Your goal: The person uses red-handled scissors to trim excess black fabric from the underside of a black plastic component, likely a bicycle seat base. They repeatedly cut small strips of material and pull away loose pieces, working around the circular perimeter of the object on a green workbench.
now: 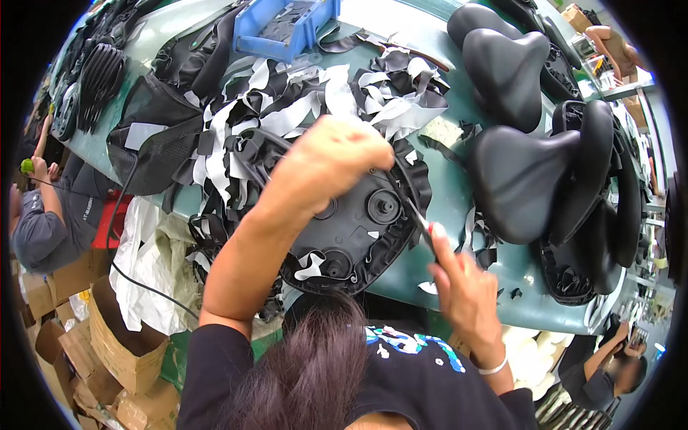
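A black bicycle saddle (354,236) lies underside up before me, its plastic base showing round bosses and its cover edge folded over the rim. My left hand (333,161) reaches across the base, closed on a strip of black cover material (407,179) at the right rim. Part of what it grips is hidden by the fingers. Held in my right hand (466,290) is a slim knife (421,224), its blade pointing up and left to that strip beside the rim. A white scrap (310,265) rests on the near part of the base.
Black and white offcuts (326,100) are heaped beyond the saddle. Finished black saddles (519,179) are stacked on the right of the green table (401,283). A blue bin (283,32) stands at the back. Cardboard boxes (122,337) lie lower left; other people work at both sides.
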### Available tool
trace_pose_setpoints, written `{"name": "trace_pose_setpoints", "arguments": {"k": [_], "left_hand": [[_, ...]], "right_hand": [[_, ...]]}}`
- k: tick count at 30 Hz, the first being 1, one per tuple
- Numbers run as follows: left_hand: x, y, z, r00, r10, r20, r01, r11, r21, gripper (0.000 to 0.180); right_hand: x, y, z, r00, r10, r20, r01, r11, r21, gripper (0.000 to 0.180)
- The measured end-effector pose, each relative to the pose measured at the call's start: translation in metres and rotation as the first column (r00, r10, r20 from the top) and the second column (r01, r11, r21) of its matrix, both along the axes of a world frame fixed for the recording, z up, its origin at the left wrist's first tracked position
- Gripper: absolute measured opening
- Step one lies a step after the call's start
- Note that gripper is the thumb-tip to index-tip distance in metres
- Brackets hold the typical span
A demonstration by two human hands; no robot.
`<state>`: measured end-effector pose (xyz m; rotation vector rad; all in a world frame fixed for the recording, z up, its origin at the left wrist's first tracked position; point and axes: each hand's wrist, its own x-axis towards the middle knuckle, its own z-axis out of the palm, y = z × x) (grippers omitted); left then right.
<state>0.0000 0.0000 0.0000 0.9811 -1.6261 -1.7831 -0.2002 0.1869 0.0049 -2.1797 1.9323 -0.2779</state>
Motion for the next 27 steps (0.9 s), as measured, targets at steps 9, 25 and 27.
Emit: {"name": "trace_pose_setpoints", "arguments": {"k": [9, 25, 27], "left_hand": [[0.001, -0.009, 0.007, 0.107, 0.144, -0.984, -0.033, 0.989, 0.141, 0.034], [-0.033, -0.02, -0.021, 0.831, 0.527, -0.18, -0.458, 0.462, -0.76, 0.03], [-0.027, -0.022, -0.026, 0.812, 0.578, -0.078, -0.508, 0.635, -0.583, 0.029]], "right_hand": [[0.034, 0.012, 0.004, 0.97, -0.232, 0.072, 0.216, 0.96, 0.177, 0.059], [0.021, 0.004, 0.016, 0.973, -0.225, 0.059, 0.216, 0.969, 0.123, 0.052], [0.017, 0.007, 0.024, 0.983, -0.184, 0.017, 0.18, 0.974, 0.135, 0.051]]}}
